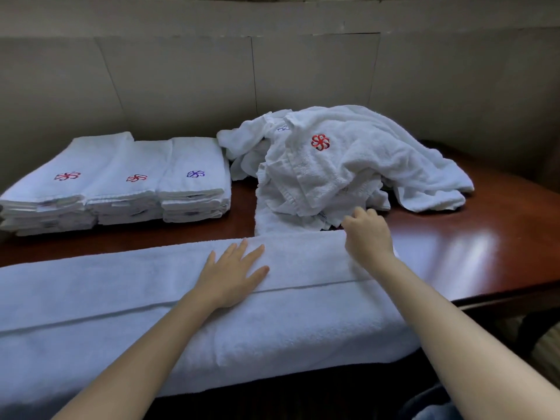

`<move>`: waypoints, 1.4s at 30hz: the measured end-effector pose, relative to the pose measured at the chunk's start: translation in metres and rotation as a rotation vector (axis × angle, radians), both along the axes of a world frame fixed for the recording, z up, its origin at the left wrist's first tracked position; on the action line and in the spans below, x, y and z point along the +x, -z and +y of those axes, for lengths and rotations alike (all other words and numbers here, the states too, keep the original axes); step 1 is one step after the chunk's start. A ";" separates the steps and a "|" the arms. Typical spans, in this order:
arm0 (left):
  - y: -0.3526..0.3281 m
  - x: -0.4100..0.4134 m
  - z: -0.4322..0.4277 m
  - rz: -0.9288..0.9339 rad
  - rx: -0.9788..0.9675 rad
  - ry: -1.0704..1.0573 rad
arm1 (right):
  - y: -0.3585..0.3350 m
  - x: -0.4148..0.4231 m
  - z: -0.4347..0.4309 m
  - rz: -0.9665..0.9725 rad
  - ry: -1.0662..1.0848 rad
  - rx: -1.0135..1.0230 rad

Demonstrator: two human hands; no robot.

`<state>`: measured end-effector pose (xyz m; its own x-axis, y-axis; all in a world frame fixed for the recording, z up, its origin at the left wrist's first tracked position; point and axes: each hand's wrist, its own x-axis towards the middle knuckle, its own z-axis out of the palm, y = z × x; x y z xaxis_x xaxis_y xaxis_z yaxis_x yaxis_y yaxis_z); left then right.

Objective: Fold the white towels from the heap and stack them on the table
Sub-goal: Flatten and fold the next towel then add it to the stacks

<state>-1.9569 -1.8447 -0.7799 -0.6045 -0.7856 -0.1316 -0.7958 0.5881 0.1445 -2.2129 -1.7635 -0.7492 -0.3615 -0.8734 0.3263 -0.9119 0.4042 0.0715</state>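
Observation:
A long white towel lies folded lengthwise across the near edge of the table. My left hand presses flat on its middle with straight fingers. My right hand has curled fingers pinching the towel's far right corner, just in front of the heap. The heap of crumpled white towels sits at the back right, one showing a red emblem. Three stacks of folded towels stand side by side at the back left, two with red emblems, one with blue.
The dark glossy wooden table has bare surface to the right of my right hand; its edge runs along the right side. A beige panelled wall rises directly behind the stacks and heap.

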 end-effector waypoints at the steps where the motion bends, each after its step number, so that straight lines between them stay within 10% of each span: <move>1: -0.001 0.014 -0.004 -0.020 0.005 -0.052 | 0.000 0.015 -0.003 -0.078 -0.094 0.013; 5: -0.002 0.073 -0.013 -0.103 0.028 -0.383 | 0.027 0.064 0.001 -0.329 -0.197 0.329; 12: 0.005 0.136 -0.020 -0.074 0.026 -0.682 | 0.041 0.047 -0.008 -0.343 -0.241 0.317; 19: -0.010 0.134 -0.053 0.034 0.089 -0.536 | 0.033 0.047 -0.022 -0.324 -0.273 0.115; 25: 0.000 0.167 0.009 0.204 -0.073 -0.191 | 0.004 0.141 0.016 0.036 -0.756 -0.282; 31: 0.011 0.216 0.070 -0.009 -0.562 0.305 | 0.037 0.205 0.065 0.222 -0.910 0.077; 34: 0.017 0.231 0.059 0.165 -0.736 0.388 | 0.037 0.199 0.060 0.239 -0.961 -0.049; 38: 0.012 0.241 0.044 0.302 -0.847 0.183 | 0.028 0.189 0.050 0.142 -0.890 -0.222; 42: -0.024 0.271 0.013 0.145 -0.455 -0.423 | 0.008 0.170 0.034 0.119 -0.528 -0.045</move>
